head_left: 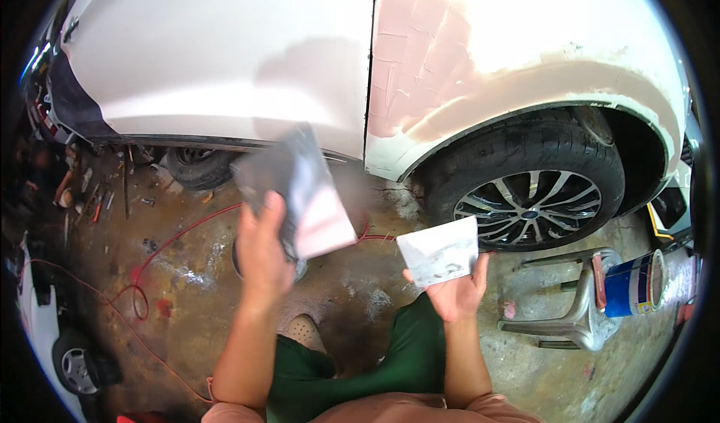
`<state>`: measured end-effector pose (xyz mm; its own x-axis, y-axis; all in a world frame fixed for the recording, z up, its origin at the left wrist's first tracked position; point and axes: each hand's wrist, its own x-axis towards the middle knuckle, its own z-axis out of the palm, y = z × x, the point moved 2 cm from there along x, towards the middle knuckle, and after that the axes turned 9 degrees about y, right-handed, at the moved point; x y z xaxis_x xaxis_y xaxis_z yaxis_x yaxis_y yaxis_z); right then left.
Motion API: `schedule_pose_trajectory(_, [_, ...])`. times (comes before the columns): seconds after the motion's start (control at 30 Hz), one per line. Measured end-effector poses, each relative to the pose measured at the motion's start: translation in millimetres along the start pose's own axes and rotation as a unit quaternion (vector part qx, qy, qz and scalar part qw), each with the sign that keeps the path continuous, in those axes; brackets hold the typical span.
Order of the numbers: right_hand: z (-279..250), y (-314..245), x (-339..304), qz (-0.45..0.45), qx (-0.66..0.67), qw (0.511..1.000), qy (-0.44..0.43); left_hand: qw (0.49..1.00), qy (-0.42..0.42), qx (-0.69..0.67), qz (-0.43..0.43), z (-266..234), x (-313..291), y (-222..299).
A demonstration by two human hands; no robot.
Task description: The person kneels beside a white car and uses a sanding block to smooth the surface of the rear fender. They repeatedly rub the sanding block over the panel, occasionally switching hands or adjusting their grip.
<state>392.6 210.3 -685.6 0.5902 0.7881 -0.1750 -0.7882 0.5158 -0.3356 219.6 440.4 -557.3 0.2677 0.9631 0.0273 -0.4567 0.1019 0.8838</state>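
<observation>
My left hand [262, 262] grips a flat, dark grey board [289, 164], blurred by motion, with a pale pink patch across its lower right part. To its right, my right hand [459, 297] holds a flat, whitish spreader [439, 249] with grey smudges, fingers behind it. Beyond both hands stands a white car; pink filler [424, 55] with ridged marks covers part of its front fender [525, 25] and runs along the wheel arch. Neither the board nor the spreader touches the car body.
The car's black tyre [480, 175] with a spoked wheel is just beyond my right hand. A grey plastic stool [577, 314] and a blue bucket [628, 288] are at right. A red hose [176, 243] crosses the stained floor. Tools and another person [49, 168] appear far left.
</observation>
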Motion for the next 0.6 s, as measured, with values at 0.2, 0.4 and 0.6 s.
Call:
schedule_pose_trajectory(0.2, [33.6, 4.6, -14.3, -0.233, -0.532, 0.81, -0.08, 0.973, -0.003, -0.057, -0.225, -7.6, -65.2, -105.8])
schedule_pose_trajectory(0.4, [42.7, 27.9, -8.5, -0.309, -0.723, 0.567, -0.245, 0.972, 0.067, -0.041, -0.221, -11.6, -80.4, -105.3])
schedule_pose_trajectory(0.6, [10.1, 4.2, 18.2, -0.28, -0.827, 0.431, -0.229, 0.974, 0.086, -0.047, -0.202, -40.4, -82.6, -72.6])
